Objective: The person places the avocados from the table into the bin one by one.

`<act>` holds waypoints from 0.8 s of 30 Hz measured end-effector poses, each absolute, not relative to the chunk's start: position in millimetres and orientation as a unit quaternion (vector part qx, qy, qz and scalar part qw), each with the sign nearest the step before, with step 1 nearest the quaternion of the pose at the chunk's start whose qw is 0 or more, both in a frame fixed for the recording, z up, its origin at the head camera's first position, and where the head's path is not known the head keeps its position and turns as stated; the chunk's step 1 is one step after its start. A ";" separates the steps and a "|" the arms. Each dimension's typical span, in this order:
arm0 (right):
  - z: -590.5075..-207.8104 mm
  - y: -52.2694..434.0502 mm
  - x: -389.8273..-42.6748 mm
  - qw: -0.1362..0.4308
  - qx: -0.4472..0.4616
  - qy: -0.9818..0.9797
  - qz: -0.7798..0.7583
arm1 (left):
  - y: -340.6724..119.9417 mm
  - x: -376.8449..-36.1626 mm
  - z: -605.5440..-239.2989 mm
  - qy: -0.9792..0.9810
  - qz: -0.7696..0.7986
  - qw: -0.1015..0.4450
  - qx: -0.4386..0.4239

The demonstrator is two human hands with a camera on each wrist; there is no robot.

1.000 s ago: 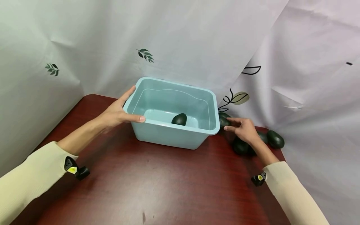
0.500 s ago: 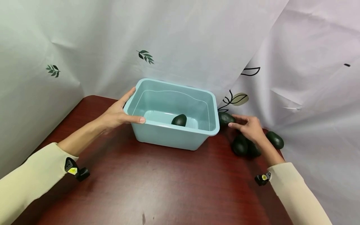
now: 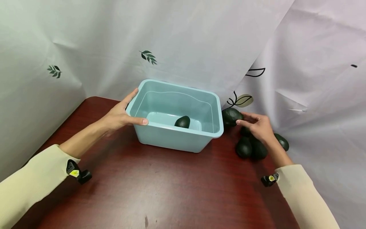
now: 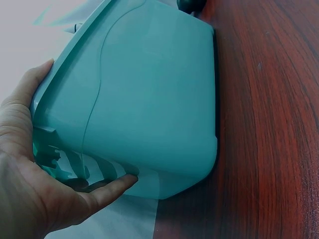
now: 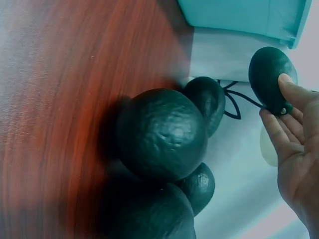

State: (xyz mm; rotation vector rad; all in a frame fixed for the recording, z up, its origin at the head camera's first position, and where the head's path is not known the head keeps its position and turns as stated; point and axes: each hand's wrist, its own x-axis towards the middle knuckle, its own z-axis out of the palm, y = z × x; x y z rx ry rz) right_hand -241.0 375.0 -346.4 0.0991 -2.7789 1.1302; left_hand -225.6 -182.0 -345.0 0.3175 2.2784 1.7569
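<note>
My right hand [image 3: 258, 126] pinches an avocado [image 3: 231, 116] between thumb and fingertips, lifted just off the table [image 3: 160, 187]. It hangs at three o'clock of the teal plastic bin [image 3: 160, 139], just outside the rim, long axis running toward the bin. My left hand [image 3: 120, 115] clasps the bin's nine o'clock corner, thumb curled over the rim. Inside lies one avocado in the bin [image 3: 182, 121]. More loose avocados [image 3: 251, 148] cluster at four o'clock.

Dark red wooden table [image 3: 160, 190], white backdrop sheet [image 3: 186, 38] with leaf prints, soft light
</note>
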 end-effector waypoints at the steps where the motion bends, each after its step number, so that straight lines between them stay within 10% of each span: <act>1: -345.8 375.6 -241.5 0.071 0.032 -0.922 0.379 | -181.8 -225.6 -345.0 0.782 0.601 0.123 0.108; 24: -320.4 364.6 -252.8 0.128 0.027 -0.894 0.428 | -181.6 -226.1 -344.6 0.775 0.609 0.132 0.105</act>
